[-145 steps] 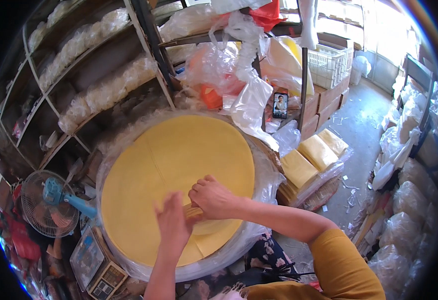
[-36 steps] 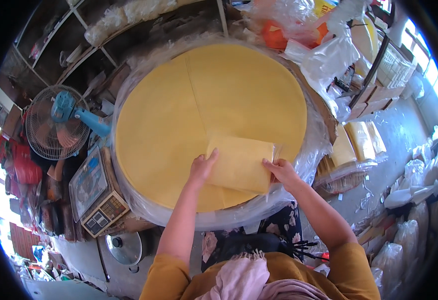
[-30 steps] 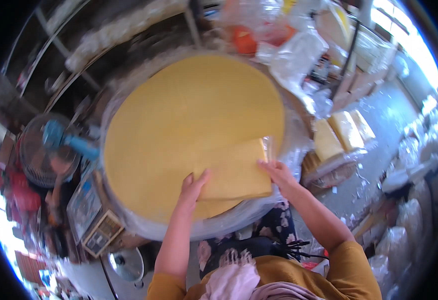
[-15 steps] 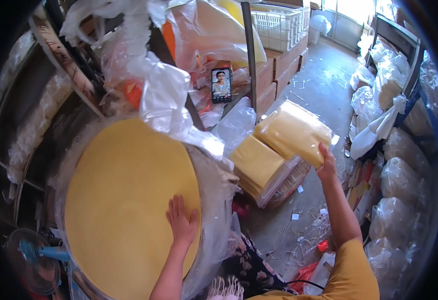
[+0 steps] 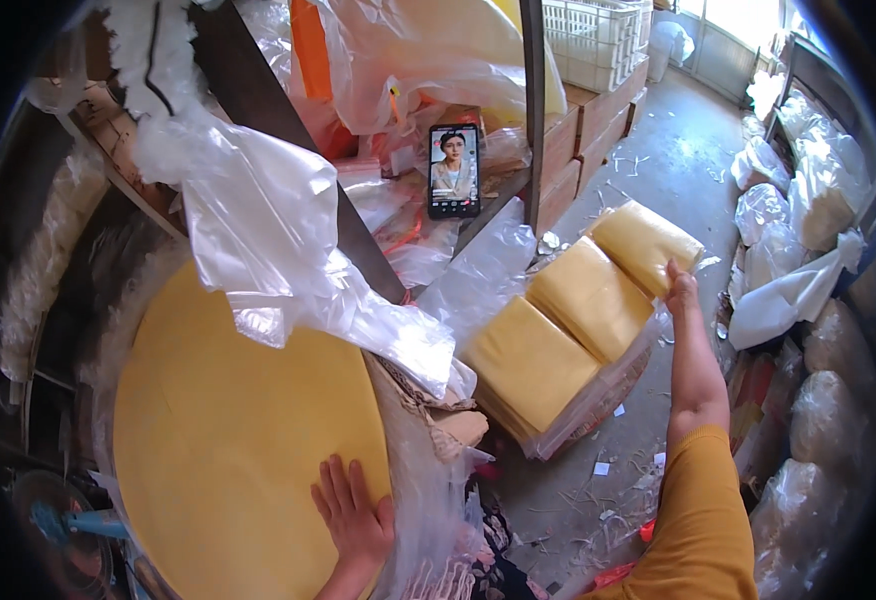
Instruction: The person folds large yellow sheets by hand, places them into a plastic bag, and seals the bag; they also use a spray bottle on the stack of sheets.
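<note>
Flat on a large round yellow sheet or pad (image 5: 248, 420) lies my left hand (image 5: 353, 515), fingers spread and holding nothing. Stretched out to the right, my right hand (image 5: 682, 290) grips the edge of a folded yellow packet (image 5: 643, 240) with the thumb on top; the other fingers are hidden. That packet is the farthest in a row. Beside it sit a middle yellow packet (image 5: 598, 300) and a nearer one (image 5: 530, 362), all on a clear plastic-wrapped base. Crumpled clear plastic (image 5: 413, 480) surrounds the round sheet's edge.
A lit phone (image 5: 455, 170) stands upright on a cluttered shelf behind a metal post (image 5: 535, 110). White plastic film (image 5: 268, 200) hangs over the round sheet's far part. A fan (image 5: 68, 525) is at lower left. Bagged goods (image 5: 828, 400) line the right side; scraps litter the floor (image 5: 558, 500).
My right hand has moved its yellow packet away and down to the row's far end, uncovering the middle packet. The left hand stays on the round sheet. The view has shifted.
</note>
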The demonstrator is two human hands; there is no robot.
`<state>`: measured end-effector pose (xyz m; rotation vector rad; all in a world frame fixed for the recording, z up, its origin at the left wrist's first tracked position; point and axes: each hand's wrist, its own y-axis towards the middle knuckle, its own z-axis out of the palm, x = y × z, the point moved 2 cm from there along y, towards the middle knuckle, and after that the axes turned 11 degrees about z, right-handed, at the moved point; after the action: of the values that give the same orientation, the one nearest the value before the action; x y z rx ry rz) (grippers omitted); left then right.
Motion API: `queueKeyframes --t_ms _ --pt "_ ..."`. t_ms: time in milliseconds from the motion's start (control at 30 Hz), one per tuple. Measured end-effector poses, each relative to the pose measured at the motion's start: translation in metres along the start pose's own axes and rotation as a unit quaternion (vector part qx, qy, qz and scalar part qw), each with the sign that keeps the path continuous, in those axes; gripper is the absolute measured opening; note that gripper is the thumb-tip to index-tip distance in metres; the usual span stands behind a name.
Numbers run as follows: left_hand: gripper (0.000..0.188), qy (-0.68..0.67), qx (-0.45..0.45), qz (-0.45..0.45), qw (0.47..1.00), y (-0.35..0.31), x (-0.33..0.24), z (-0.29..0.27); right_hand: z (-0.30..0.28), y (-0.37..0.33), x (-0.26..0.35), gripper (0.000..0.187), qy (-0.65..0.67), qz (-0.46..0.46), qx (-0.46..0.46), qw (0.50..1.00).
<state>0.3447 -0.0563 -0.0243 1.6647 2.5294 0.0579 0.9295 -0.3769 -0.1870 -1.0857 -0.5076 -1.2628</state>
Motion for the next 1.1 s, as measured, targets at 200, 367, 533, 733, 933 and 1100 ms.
queueKeyframes --t_ms 200,367,533,733,933,1100 --pt "0.061 0.018 -0.014 0.011 1.0 -0.001 -0.003 -0.003 0.011 0.007 0.006 0.033 -0.466 0.057 -0.087 0.879" --pt "0.061 0.001 -0.019 0.007 1.0 0.008 -0.005 0.002 0.01 0.006 0.031 0.05 -0.754 -0.099 -0.085 0.644" --pt "0.062 0.013 -0.028 0.004 1.0 0.008 0.001 0.003 0.017 -0.176 0.009 0.016 -0.511 -0.306 0.061 0.801" --pt "0.064 0.018 -0.041 0.007 0.999 0.002 0.003 0.008 -0.044 -0.364 -0.17 0.054 -0.611 0.013 0.42 0.67" --pt "0.062 0.0 -0.044 -0.007 0.999 -0.001 -0.002 0.003 -0.015 -0.369 -0.303 0.048 -0.578 -0.054 0.39 0.715" --pt "0.063 -0.032 -0.024 -0.032 0.999 0.008 -0.014 0.01 -0.08 -0.337 -0.319 0.037 -0.616 0.062 0.366 0.695"
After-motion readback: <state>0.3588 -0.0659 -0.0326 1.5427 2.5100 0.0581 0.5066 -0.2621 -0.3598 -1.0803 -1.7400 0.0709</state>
